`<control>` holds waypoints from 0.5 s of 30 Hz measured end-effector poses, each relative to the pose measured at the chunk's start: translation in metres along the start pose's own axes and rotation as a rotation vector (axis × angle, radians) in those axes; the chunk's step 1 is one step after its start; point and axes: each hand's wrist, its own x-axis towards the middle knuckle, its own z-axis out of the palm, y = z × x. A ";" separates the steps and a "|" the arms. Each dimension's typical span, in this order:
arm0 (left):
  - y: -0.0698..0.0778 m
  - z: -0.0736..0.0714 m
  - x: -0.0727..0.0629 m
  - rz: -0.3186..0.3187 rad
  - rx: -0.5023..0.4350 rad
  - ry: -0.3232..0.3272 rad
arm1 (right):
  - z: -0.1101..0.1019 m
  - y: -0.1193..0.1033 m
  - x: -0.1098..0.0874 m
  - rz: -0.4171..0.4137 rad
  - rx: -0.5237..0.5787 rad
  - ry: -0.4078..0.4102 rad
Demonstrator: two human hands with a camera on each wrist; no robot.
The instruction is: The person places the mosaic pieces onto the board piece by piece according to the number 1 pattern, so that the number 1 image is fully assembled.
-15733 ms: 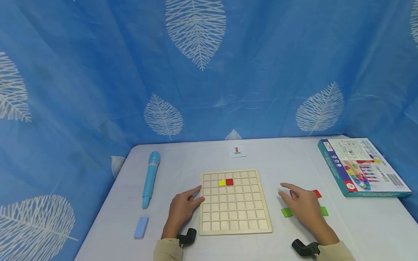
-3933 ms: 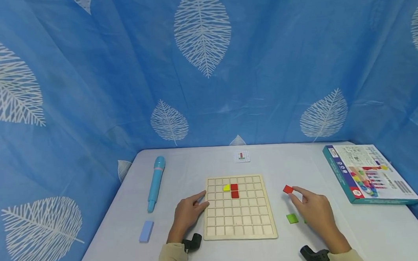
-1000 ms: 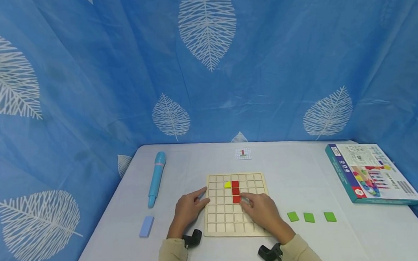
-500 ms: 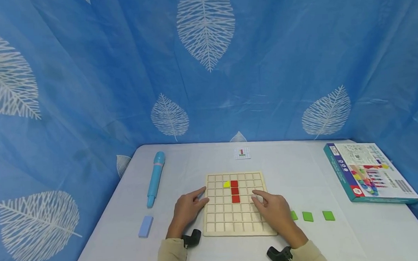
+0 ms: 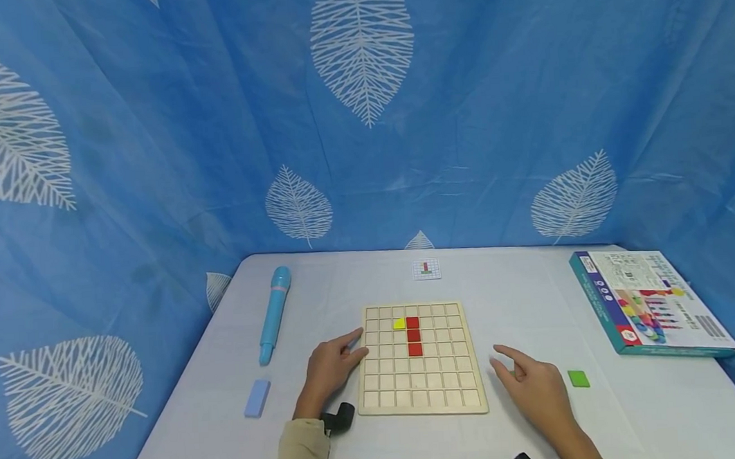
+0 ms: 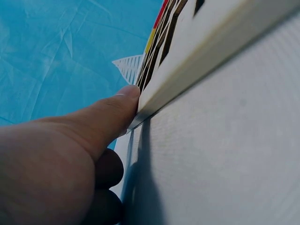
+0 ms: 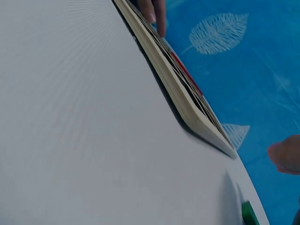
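Observation:
A square wooden grid board (image 5: 435,397) lies on the white table. In one column three red square tiles (image 5: 414,336) are set, and a yellow tile (image 5: 399,323) sits left of the top one. My left hand (image 5: 327,371) touches the board's left edge with thumb and index finger; the thumb (image 6: 112,110) presses the side in the left wrist view. To the right of the board, my right hand (image 5: 538,390) is held with thumb and index finger apart, nothing between them. Beyond it lies a green tile (image 5: 578,378); other green tiles are mostly hidden under the hand.
A small pattern card (image 5: 426,269) lies behind the board. On the left are a light-blue microphone-shaped object (image 5: 275,316) and a pale-blue block (image 5: 257,398). A flat printed box (image 5: 655,304) lies at the right. A blue leaf-print curtain (image 5: 461,113) hangs behind the table.
The third red tile, pinched by the right hand earlier, now lies in the column on the board. The right hand has moved right, off the board to the green tiles. The left hand has stayed.

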 end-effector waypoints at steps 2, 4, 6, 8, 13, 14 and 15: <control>0.000 0.000 0.000 0.002 0.004 0.001 | -0.006 0.004 -0.005 0.031 0.000 -0.022; 0.000 0.000 0.000 0.004 0.005 0.001 | -0.011 0.007 -0.010 0.059 -0.005 -0.044; 0.000 0.000 -0.001 0.009 0.007 0.003 | -0.016 0.008 -0.015 0.087 -0.011 -0.072; 0.000 -0.001 -0.001 0.006 0.009 0.005 | -0.020 0.010 -0.018 0.104 -0.020 -0.098; 0.000 -0.001 0.000 0.004 0.006 0.007 | -0.026 0.013 -0.021 0.156 -0.050 -0.183; 0.000 -0.001 0.000 0.004 0.006 0.004 | -0.027 0.013 -0.021 0.169 -0.056 -0.206; 0.000 0.000 0.000 0.006 0.004 0.003 | -0.029 0.014 -0.021 0.179 -0.059 -0.230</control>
